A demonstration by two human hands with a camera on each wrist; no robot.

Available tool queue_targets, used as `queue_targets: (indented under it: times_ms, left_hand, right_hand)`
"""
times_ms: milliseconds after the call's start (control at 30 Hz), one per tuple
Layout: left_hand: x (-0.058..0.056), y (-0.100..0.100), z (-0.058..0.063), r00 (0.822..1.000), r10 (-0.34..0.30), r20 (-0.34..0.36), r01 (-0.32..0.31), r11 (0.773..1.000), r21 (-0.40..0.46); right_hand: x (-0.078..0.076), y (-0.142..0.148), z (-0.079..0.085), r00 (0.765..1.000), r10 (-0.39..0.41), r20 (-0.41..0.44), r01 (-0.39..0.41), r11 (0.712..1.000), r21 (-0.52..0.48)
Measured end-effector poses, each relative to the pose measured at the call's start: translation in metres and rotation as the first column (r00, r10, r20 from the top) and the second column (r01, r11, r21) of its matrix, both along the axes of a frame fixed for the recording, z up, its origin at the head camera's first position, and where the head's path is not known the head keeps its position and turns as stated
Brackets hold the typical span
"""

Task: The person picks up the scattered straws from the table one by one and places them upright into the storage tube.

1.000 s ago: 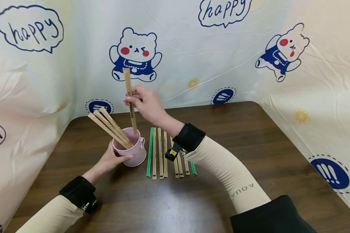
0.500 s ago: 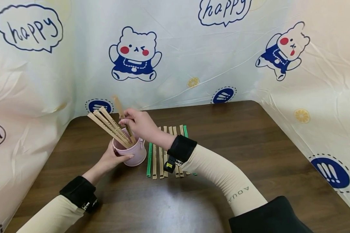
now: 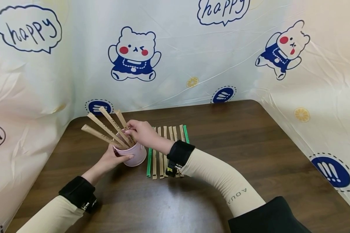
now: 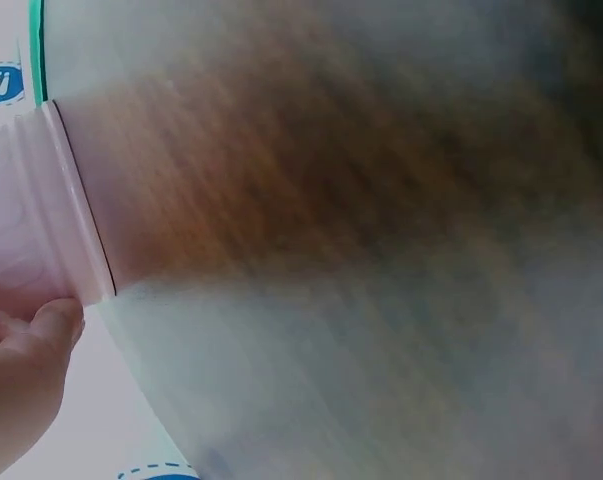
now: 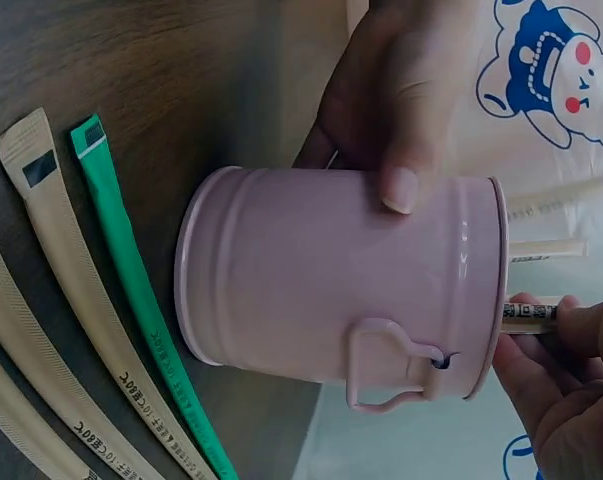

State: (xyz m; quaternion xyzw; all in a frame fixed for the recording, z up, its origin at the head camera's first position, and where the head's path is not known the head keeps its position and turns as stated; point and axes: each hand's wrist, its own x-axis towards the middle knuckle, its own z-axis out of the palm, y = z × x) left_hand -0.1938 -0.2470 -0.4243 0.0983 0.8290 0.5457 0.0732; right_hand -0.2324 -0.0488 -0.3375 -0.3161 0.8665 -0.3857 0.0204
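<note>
My left hand (image 3: 110, 159) grips a small pink pail (image 3: 138, 156) from its left side, with the thumb across its front wall. In the right wrist view that thumb presses the pail's wall (image 5: 281, 270) and a looped handle (image 5: 366, 370) shows. Several brown paper-wrapped straws (image 3: 100, 125) lean out of the pail, fanned to the left. At the rim, my right hand (image 3: 145, 133) pinches one brown paper-wrapped straw (image 3: 121, 118) whose lower end is inside the pail. Printed letters on this straw show between the fingers in the right wrist view.
Right of the pail, several brown wrapped straws (image 3: 161, 163) lie in a row on the dark wooden table (image 3: 236, 136). A green wrapped straw (image 3: 149, 163) lies nearest the pail, another green one (image 3: 186, 133) at the row's far end. My right forearm covers part of the row.
My right hand has moved down with the straw, from high above the pail to its rim. One straw in the pail has tipped further left. My left hand stays on the pail.
</note>
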Motion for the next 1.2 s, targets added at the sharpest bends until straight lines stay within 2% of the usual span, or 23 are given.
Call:
queue_targets:
  times_ms: [200,367,567,767,967,1200]
  left_hand:
    - [-0.001,0.0,0.0,1.0,-0.002,0.005,0.002,1.0,0.02]
    - [-0.002,0.0,0.001,1.0,0.006,0.024,-0.007,1.0,0.009]
    - [-0.002,-0.002,0.001,1.0,-0.004,0.001,0.004,1.0,-0.007]
    - [-0.002,0.001,-0.003,1.0,0.015,-0.021,-0.015,1.0,-0.014]
    - [-0.003,0.003,-0.002,1.0,0.023,-0.008,-0.023,1.0,-0.011]
    - [-0.001,0.002,-0.001,1.0,0.025,-0.003,-0.025,1.0,-0.005]
  right_hand:
    - [-0.005,0.001,-0.002,1.0,0.014,0.0,-0.014,1.0,0.022]
    - [-0.007,0.007,0.0,0.999,0.018,0.042,-0.019,1.0,0.023]
    - [-0.012,0.014,0.002,0.998,0.007,0.065,-0.008,1.0,0.011]
    - [-0.018,0.029,0.004,0.998,-0.011,0.064,0.01,1.0,0.009]
    - [-0.035,0.064,0.005,0.99,-0.107,0.094,0.103,0.994,0.041]
    - [-0.05,0.117,-0.008,0.954,-0.238,0.181,0.215,0.967,0.138]
